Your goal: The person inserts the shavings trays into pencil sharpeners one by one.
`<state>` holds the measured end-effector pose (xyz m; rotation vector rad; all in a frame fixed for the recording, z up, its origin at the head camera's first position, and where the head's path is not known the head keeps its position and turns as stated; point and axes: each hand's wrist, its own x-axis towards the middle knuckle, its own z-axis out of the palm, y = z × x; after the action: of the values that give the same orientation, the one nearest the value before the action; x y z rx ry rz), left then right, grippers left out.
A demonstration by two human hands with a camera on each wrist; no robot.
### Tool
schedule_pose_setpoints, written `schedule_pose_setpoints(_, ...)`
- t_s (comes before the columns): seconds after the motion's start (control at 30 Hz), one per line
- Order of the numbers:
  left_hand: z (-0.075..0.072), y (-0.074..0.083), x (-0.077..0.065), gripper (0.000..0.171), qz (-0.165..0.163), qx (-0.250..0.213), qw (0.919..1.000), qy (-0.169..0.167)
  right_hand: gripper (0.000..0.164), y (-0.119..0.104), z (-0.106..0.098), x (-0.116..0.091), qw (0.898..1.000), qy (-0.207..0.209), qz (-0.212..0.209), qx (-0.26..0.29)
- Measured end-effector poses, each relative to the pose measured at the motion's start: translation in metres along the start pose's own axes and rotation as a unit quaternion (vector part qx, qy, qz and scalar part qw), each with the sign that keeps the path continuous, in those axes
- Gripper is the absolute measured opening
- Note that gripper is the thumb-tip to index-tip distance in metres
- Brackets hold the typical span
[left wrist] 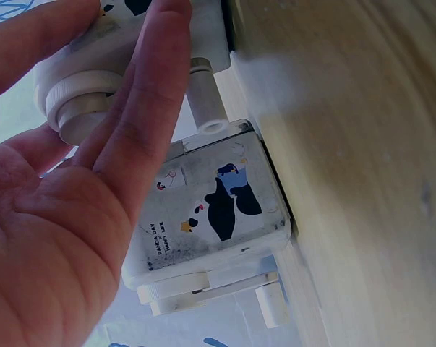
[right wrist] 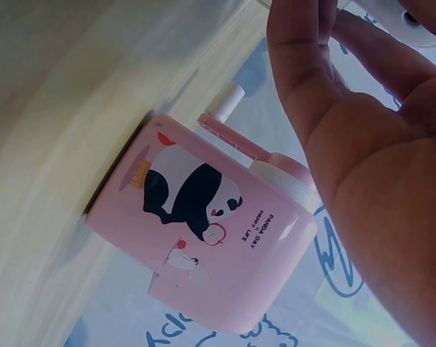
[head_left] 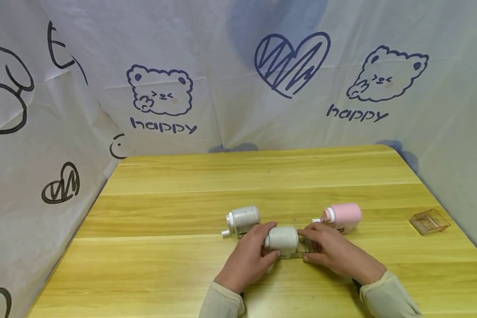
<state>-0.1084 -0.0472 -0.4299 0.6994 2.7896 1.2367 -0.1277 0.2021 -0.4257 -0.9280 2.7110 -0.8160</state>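
Between the two hands sits a white crank pencil sharpener (head_left: 283, 240) on the table. My left hand (head_left: 249, 256) grips it from the left side, around its crank end. At its right end a see-through shavings drawer (head_left: 304, 245) sticks out, and my right hand (head_left: 335, 251) pinches that drawer between thumb and fingers. Behind the left hand stands a second white pencil sharpener (left wrist: 210, 210), with a panda print and a crank. A pink pencil sharpener (right wrist: 203, 231) with a panda print stands just beyond the right hand.
Toward the table's right edge lies a loose see-through drawer (head_left: 429, 221), tinted pinkish. The wooden table (head_left: 151, 260) is bordered at the back and sides by a white cloth (head_left: 222, 106) with drawn bears and hearts.
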Motion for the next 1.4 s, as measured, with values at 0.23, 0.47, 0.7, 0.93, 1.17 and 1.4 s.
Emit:
schedule_pose_setpoints(0.23, 0.0017, -0.0016, -0.0004, 0.057, 0.009, 0.008, 0.9999, 0.005, 0.055, 0.0000, 0.0000, -0.0007, 1.000, 0.012, -0.009, -0.007)
schedule_pose_setpoints(0.47, 0.0024, -0.0022, -0.0001, 0.056, 0.014, 0.012, 0.9998, 0.009, 0.054, 0.0003, 0.0010, 0.0008, 1.000, 0.014, -0.013, -0.005)
schedule_pose_setpoints(0.7, 0.0017, -0.0020, -0.0005, 0.056, 0.014, 0.011, 0.9998, 0.008, 0.053, -0.0007, 0.0022, 0.0002, 1.000, 0.013, -0.008, -0.004)
schedule_pose_setpoints(0.93, 0.0018, -0.0020, -0.0006, 0.056, 0.015, 0.011, 0.9998, 0.009, 0.052, -0.0015, 0.0021, 0.0001, 1.000, 0.012, -0.008, -0.002)
schedule_pose_setpoints(1.17, 0.0025, -0.0027, -0.0006, 0.056, 0.016, 0.008, 0.9998, 0.009, 0.051, -0.0014, 0.0024, -0.0001, 0.999, 0.013, -0.017, -0.025)
schedule_pose_setpoints(1.4, 0.0018, -0.0013, -0.0007, 0.056, 0.011, 0.013, 0.9998, 0.008, 0.050, -0.0008, 0.0057, 0.0000, 0.999, 0.024, -0.030, -0.031)
